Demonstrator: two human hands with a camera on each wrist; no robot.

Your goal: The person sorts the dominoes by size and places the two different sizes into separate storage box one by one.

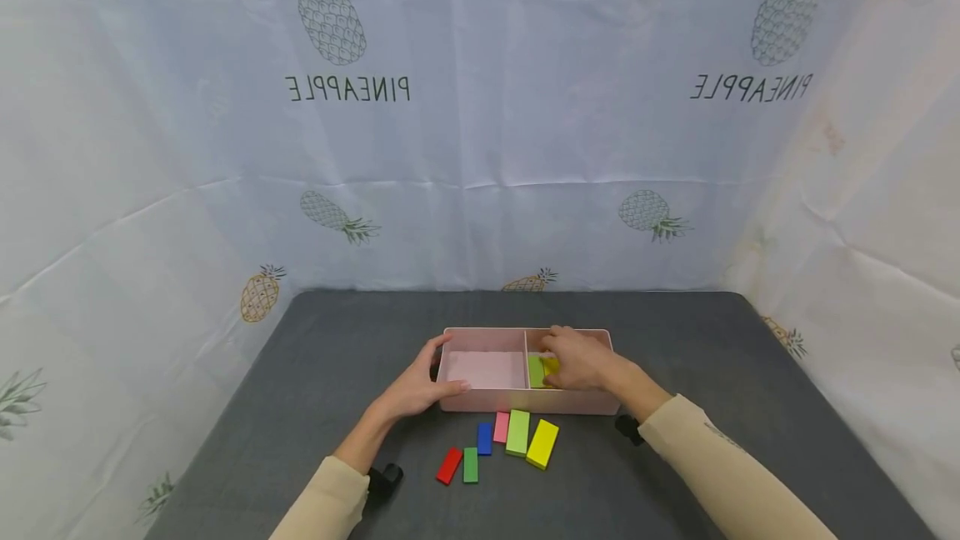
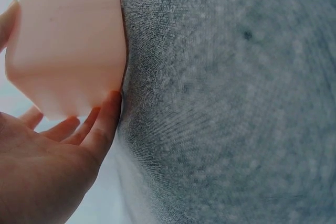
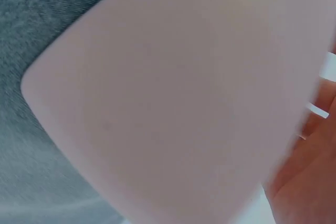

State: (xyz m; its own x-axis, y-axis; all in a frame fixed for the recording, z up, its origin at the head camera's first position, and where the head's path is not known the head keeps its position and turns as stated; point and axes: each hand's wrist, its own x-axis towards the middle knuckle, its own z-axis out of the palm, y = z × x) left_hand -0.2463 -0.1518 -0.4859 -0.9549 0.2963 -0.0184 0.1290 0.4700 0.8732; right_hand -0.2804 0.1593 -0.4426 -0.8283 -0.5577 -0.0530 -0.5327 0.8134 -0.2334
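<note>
A pink two-compartment box (image 1: 483, 400) stands on the dark table. My left hand (image 1: 415, 386) grips its left end, thumb over the front rim and fingers round the far side; the left wrist view shows fingertips against the pink wall (image 2: 68, 35). My right hand (image 1: 581, 359) reaches into the right compartment, with thumb and fingers at the ends of a yellow block (image 1: 551, 366). Beside that block lies a light green block (image 1: 536, 372). In the right wrist view the box's outer wall (image 3: 168, 98) hides the fingertips.
In front of the box lie a red block (image 1: 449, 466), a green block (image 1: 470, 465), a blue block (image 1: 485, 438), a pink block (image 1: 501, 427), another light green block (image 1: 517, 432) and another yellow block (image 1: 542, 443). A pineapple-print cloth (image 1: 480, 140) hangs behind the table (image 1: 360, 323).
</note>
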